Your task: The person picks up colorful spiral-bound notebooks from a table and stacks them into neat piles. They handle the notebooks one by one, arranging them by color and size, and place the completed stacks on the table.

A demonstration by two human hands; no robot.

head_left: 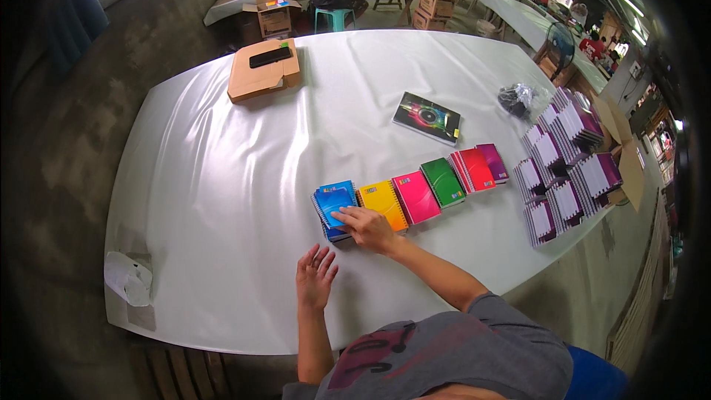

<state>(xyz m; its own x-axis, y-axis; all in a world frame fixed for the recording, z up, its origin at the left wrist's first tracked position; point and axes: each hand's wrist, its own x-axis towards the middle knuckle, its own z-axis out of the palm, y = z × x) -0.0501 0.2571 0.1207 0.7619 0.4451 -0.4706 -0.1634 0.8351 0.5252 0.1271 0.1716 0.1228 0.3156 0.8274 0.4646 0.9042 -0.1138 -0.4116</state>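
Rests the fingers of the right hand [368,230] on the blue notebooks [336,196], reaching in from the right — cannot tell about a pinch, with the thumb hidden. Holds the left hand [316,279] open and empty, apart from the right and just short of the pile's near end. So, places the blue notebooks straight ahead of the left hand, and ahead and to the left of the right wrist; leaves the right hand nearer, by touch. Runs their long axis away from the body, tipped slightly left at the far end, wire binding along the left edge. Continues rightward and away in a row: yellow notebook [385,201], pink notebook [417,198], green notebook [443,182], red notebooks [478,170], purple notebook [492,161]. Shows farther out — beyond the row — a dark notebook [427,116] on the table [222,215].
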